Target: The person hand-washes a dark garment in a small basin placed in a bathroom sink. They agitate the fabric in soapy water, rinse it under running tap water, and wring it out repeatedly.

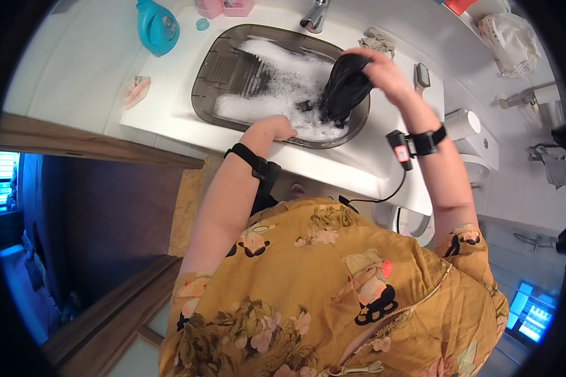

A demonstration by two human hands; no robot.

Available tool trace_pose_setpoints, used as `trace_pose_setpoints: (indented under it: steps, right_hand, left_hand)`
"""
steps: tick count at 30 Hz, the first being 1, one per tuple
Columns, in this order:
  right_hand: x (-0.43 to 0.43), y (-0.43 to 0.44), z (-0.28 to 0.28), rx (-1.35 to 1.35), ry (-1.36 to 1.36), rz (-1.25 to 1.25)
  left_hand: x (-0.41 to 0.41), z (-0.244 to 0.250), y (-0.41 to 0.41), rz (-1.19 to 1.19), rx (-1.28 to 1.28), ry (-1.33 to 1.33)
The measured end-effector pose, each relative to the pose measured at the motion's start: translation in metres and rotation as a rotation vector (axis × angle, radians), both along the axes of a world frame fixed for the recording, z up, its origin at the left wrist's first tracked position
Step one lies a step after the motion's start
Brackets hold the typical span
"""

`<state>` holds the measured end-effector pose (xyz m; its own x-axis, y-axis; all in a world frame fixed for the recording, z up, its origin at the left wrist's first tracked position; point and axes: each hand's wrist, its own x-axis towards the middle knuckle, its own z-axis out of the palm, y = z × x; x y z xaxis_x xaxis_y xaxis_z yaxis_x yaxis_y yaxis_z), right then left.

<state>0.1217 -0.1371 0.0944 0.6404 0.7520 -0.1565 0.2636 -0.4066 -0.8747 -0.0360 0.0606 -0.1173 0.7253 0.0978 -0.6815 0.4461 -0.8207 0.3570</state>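
A dark translucent plastic washbasin (206, 99) with suds and a ribbed washboard part lies on the white countertop. My right hand (375, 70) grips a wet black cloth item (346, 87) by its upper end at the basin's right side; the lower end hangs into the foam. At the basin's near rim is my left hand (276, 127), its fingers curled over or against the edge; whether it grips the rim is hard to tell. White foam (283, 66) covers much of the water. Both wrists wear black straps.
A chrome faucet (315, 16) stands behind the basin. Left of it are a blue detergent bottle (158, 28) and a small blue cap (202, 24). A crumpled cloth (378, 41) and a brush (422, 76) lie to the right. A cable runs from my right wrist.
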Motion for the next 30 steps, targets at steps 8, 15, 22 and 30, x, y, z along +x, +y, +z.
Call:
trace_pose_setpoints:
  steps: [8, 15, 22, 30]
  right_hand:
    - [-0.038, -0.025, 0.149, 0.597, 0.014, -0.083]
    - [-0.034, -0.023, 0.155, 0.751, -0.111, -0.126]
    - [-0.008, 0.007, 0.031, 0.215, -0.191, -0.141]
    - [-0.007, 0.017, -0.138, -0.342, -0.554, 0.394]
  left_hand:
    - [0.002, 0.005, -0.004, -0.004, -0.009, -0.012]
    - [-0.004, 0.040, -0.014, 0.095, 0.036, 0.013]
    - [-0.005, 0.045, -0.012, 0.114, 0.016, 0.003]
    - [-0.010, 0.061, -0.013, 0.070, -0.089, -0.175]
